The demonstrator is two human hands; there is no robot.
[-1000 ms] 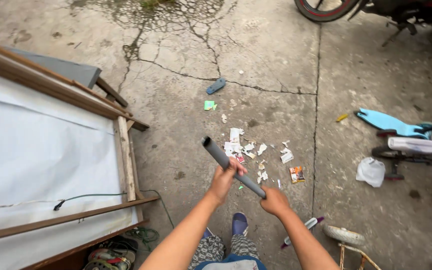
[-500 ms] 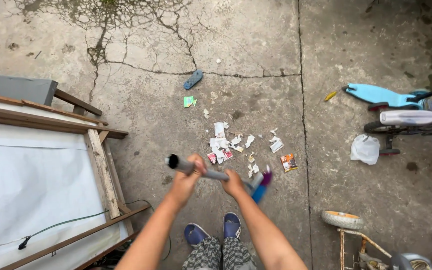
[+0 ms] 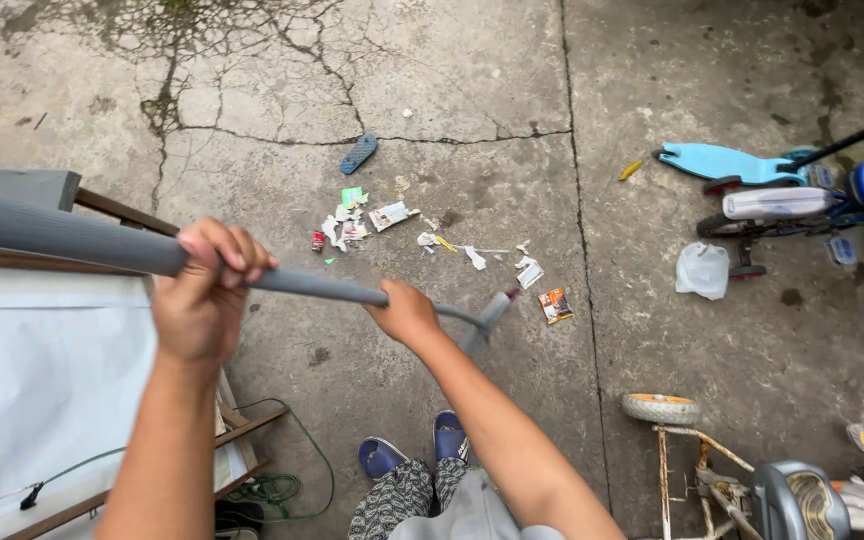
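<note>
I have both hands wrapped on the grey handle (image 3: 302, 285): my left hand (image 3: 202, 300) is clenched round the thick near part, my right hand (image 3: 407, 312) is closed further down the shaft. The handle's long axis runs from beside the white board (image 3: 42, 380), upper left, down and right to its head (image 3: 492, 308) near the floor, pointing toward the paper scraps (image 3: 392, 225). I judge a hard sweep could scatter those scraps wider across the cracked concrete, or send them under the blue scooter (image 3: 727, 165) beyond the scraps.
</note>
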